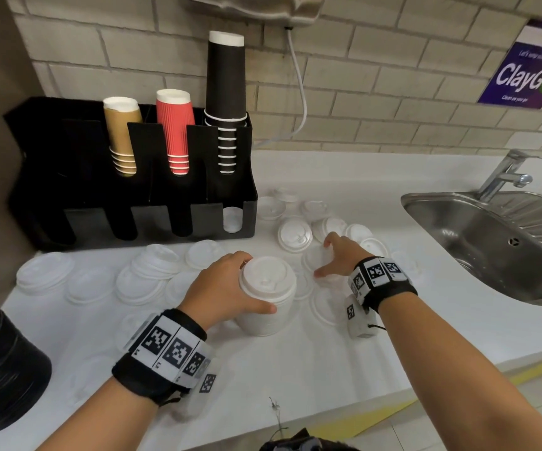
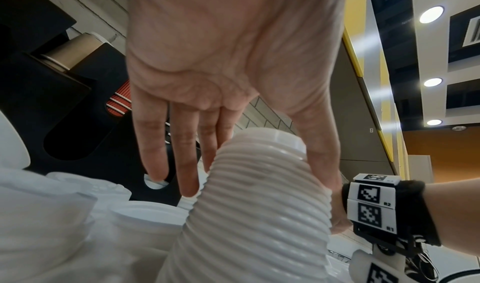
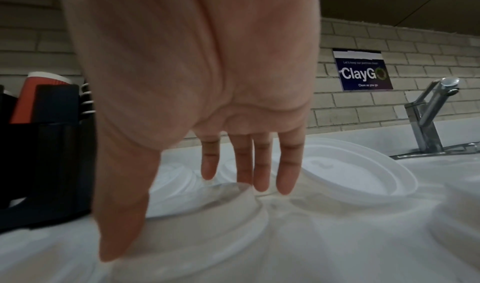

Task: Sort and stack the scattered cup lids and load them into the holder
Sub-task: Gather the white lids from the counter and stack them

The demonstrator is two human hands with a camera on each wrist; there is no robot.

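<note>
Left hand (image 1: 222,288): wrapped round a tall lid stack (image 1: 268,294), thumb on the near side, fingers on the far side; stack stands on the counter (image 1: 295,362), centre.
Right hand (image 1: 339,255): fingers spread wide and straight, tips down on a loose lid (image 3: 207,215) just right of the stack.
Loose lids (image 1: 295,236): scattered left, and far right near the sink (image 1: 490,249).
Holder (image 1: 133,177): far left; cups in three back slots, one lid in its rightmost front slot.
</note>
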